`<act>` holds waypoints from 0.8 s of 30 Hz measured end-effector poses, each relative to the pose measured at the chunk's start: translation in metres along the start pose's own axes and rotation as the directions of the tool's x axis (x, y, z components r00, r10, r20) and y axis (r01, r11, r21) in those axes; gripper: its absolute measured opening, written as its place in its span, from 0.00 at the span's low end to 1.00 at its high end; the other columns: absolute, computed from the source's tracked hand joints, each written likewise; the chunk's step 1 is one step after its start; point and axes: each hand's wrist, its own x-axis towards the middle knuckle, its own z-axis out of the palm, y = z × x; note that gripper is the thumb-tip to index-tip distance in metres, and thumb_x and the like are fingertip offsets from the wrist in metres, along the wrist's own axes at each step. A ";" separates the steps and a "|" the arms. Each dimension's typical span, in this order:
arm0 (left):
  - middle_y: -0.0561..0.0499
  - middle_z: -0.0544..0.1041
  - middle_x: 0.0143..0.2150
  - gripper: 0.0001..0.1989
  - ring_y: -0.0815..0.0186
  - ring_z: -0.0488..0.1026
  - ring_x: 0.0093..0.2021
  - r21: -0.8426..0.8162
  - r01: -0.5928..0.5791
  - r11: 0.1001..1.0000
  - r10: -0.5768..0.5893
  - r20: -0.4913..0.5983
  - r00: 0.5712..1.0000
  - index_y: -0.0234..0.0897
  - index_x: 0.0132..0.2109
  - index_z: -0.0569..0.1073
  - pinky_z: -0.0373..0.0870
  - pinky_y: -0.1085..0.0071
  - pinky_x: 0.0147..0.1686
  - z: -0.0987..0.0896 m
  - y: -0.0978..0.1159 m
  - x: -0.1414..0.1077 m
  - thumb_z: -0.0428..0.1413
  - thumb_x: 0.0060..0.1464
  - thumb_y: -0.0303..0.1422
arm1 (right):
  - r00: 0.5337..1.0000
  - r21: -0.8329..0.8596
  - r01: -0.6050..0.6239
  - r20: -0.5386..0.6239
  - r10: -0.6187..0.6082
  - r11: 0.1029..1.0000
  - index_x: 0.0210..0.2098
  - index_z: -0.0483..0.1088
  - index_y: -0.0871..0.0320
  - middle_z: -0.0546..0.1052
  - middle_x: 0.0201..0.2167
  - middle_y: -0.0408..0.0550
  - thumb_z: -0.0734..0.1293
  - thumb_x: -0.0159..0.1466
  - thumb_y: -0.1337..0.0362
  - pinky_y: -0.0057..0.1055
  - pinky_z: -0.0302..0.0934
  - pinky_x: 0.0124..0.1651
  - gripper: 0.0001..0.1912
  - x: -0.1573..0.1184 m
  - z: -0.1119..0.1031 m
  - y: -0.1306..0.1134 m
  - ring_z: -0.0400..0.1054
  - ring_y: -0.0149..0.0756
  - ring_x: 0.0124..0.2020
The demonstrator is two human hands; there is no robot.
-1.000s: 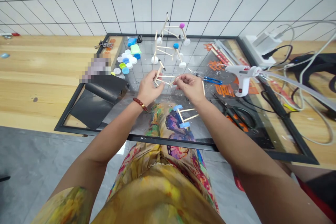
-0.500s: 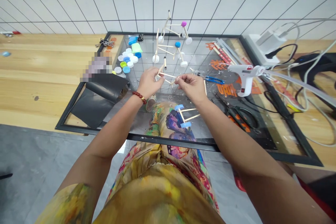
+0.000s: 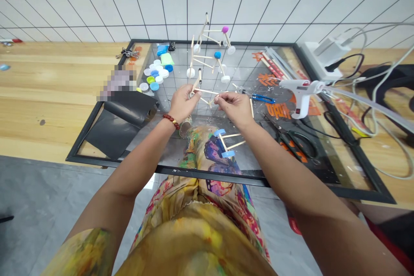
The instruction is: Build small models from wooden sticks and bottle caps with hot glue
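Head view: craft-stick frame was held in mid-air over the black-framed glass board, long axis running roughly left-right between the hands. Left hand was closed around its left end. Right hand pinched its right end, thumb and fingers nearly shut. Sticks were thin, pale, joined at angles. White hot glue gun lay off to the right.

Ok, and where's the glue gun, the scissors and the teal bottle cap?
White hot glue gun (image 3: 302, 88): head view, on its barrel.
Black-handled scissors (image 3: 287, 138): head view, on the handle near the pivot.
Teal bottle cap (image 3: 154, 86): head view, on its top.
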 end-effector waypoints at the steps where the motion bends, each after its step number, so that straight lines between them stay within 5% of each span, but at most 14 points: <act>1: 0.51 0.78 0.36 0.04 0.63 0.74 0.39 -0.007 0.004 1.000 -0.004 -0.002 1.000 0.38 0.34 0.75 0.68 0.66 0.42 0.000 0.000 0.000 0.58 0.57 0.31 | 1.000 0.004 -0.001 -0.004 0.001 1.000 0.28 0.77 0.59 0.77 0.23 0.44 0.72 0.54 0.59 0.27 0.63 0.27 0.09 0.000 0.000 0.000 0.69 0.30 0.22; 12: 0.50 0.78 0.37 0.04 0.61 0.74 0.40 0.027 -0.005 1.000 0.005 -0.014 1.000 0.38 0.35 0.76 0.69 0.65 0.44 0.001 0.002 0.000 0.58 0.57 0.32 | 0.994 -0.077 0.098 -0.037 -0.102 0.992 0.29 0.77 0.59 0.74 0.22 0.42 0.70 0.56 0.57 0.28 0.61 0.27 0.10 -0.004 0.003 0.002 0.65 0.29 0.22; 24: 0.50 0.76 0.34 0.05 0.62 0.73 0.37 0.012 -0.043 0.999 0.043 0.003 0.999 0.39 0.32 0.73 0.68 0.66 0.42 0.008 0.004 0.002 0.57 0.58 0.31 | 0.993 0.042 -0.042 -0.109 0.047 0.998 0.27 0.69 0.57 0.75 0.20 0.40 0.70 0.57 0.62 0.24 0.62 0.26 0.07 -0.003 0.004 -0.002 0.72 0.29 0.22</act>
